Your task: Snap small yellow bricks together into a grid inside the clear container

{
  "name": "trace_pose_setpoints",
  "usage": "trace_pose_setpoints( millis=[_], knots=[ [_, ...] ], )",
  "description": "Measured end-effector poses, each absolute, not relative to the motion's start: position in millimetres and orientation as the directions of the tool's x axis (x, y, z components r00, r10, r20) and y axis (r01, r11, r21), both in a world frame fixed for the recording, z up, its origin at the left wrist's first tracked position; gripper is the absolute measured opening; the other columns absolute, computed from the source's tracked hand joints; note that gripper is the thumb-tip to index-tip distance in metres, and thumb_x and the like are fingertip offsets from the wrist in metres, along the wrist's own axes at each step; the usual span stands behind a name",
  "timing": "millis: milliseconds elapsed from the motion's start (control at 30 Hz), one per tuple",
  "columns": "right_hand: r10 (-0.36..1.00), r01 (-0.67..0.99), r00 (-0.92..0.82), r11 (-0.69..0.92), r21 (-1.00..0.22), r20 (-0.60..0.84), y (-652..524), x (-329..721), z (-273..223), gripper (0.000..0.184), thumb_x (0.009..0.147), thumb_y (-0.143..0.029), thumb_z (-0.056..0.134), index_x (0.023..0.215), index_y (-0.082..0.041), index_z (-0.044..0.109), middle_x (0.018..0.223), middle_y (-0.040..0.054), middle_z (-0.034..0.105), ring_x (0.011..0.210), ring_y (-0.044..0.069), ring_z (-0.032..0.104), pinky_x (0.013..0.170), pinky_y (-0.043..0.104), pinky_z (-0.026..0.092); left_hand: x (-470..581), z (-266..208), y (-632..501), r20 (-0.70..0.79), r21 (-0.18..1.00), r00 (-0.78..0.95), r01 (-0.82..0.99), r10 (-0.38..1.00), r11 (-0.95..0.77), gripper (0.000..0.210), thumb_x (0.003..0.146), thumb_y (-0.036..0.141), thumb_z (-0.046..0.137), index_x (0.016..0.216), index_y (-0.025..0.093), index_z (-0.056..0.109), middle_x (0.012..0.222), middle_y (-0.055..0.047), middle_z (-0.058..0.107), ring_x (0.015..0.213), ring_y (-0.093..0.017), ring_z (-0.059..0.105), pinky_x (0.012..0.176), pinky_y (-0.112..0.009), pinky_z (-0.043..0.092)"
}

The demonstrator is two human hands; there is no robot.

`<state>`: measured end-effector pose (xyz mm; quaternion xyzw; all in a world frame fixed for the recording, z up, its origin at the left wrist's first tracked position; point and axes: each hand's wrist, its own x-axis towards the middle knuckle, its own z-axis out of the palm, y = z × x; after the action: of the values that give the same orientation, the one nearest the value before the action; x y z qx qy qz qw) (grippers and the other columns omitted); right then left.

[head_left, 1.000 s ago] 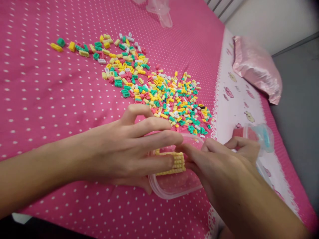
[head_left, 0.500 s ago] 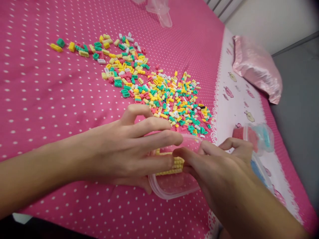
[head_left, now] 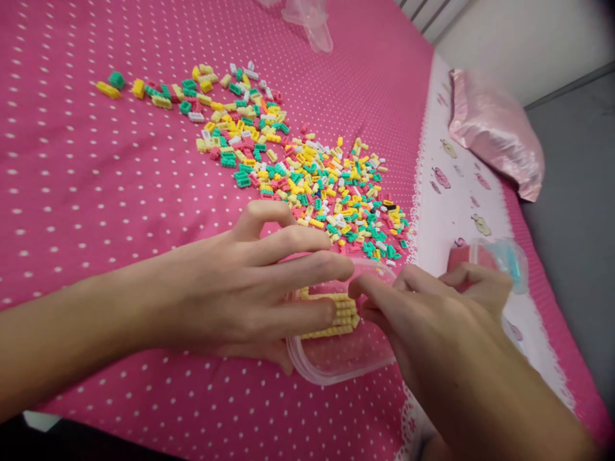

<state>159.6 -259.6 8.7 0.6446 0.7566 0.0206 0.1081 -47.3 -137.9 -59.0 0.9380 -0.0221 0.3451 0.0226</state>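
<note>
A clear plastic container (head_left: 336, 371) stands on the bedspread, with rows of small yellow building bricks (head_left: 346, 314) joined inside it. My left hand (head_left: 250, 282) grips the container's left side, the thumb low outside the wall and the fingers reaching over the rim; one fingertip rests at the yellow bricks. At their right end, my right hand (head_left: 432, 326) is over the container with thumb and forefinger pinched. Whatever lies in that pinch is hidden. Beyond both hands spreads a pile of loose bricks (head_left: 307, 173) in yellow, green, white and pink.
The pink dotted bedspread (head_left: 96, 211) has a white printed border (head_left: 446, 211). Clear containers with red and blue contents (head_left: 509, 262) sit at the right, partly behind my right hand. A pink satin pillow (head_left: 494, 134) lies farther back. Clear plastic pieces (head_left: 310, 25) are at the top.
My right hand has shifted right, a little away from the yellow bricks, exposing more of their right end. My left hand stays in place.
</note>
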Motion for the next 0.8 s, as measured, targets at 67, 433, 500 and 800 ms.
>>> trace_pose_setpoints(
  millis=[67, 433, 500, 800],
  knots=[
    [0.979, 0.972, -0.138, 0.163, 0.167, -0.148, -258.9, 153.6, 12.4, 0.023, 0.077, -0.005, 0.06, 0.081, -0.025, 0.051, 0.049, -0.0059, 0.043, 0.064, 0.02, 0.053, 0.069, 0.037, 0.026, -47.8, -59.8, -137.8, 0.635, 0.027, 0.772, -0.056, -0.026, -0.998, 0.02, 0.098, 0.02, 0.048, 0.111, 0.026, 0.063, 0.129, -0.003, 0.066, 0.119, -0.023, 0.059, 0.109, -0.046, 0.042],
    [0.975, 0.975, -0.124, 0.154, 0.162, -0.184, -258.5, 145.9, 21.5, 0.023, 0.079, -0.005, 0.057, 0.083, -0.027, 0.053, 0.054, -0.0047, 0.048, 0.067, 0.022, 0.056, 0.07, 0.039, 0.03, -49.4, -60.4, -137.8, 0.621, 0.029, 0.784, -0.05, -0.021, -0.998, 0.021, 0.103, 0.028, 0.046, 0.115, 0.027, 0.062, 0.133, -0.003, 0.065, 0.122, -0.024, 0.058, 0.111, -0.047, 0.041],
    [0.974, 0.975, -0.119, 0.151, 0.162, -0.193, -255.5, 147.5, 18.7, 0.023, 0.08, -0.004, 0.056, 0.08, -0.026, 0.051, 0.051, -0.0053, 0.045, 0.066, 0.022, 0.056, 0.07, 0.039, 0.028, -49.1, -59.2, -137.3, 0.625, 0.029, 0.78, -0.055, -0.024, -0.998, 0.022, 0.104, 0.03, 0.043, 0.115, 0.027, 0.063, 0.131, -0.003, 0.066, 0.12, -0.023, 0.06, 0.11, -0.047, 0.042],
    [0.961, 0.969, -0.142, 0.184, 0.166, -0.238, -259.3, 150.5, 25.6, 0.021, 0.078, -0.007, 0.06, 0.087, -0.025, 0.057, 0.056, -0.003, 0.052, 0.068, 0.021, 0.056, 0.071, 0.039, 0.03, -49.1, -58.5, -138.3, 0.632, 0.021, 0.774, -0.049, -0.025, -0.999, 0.022, 0.105, 0.032, 0.043, 0.114, 0.028, 0.062, 0.126, -0.002, 0.068, 0.119, -0.022, 0.059, 0.106, -0.044, 0.043]
  ],
)
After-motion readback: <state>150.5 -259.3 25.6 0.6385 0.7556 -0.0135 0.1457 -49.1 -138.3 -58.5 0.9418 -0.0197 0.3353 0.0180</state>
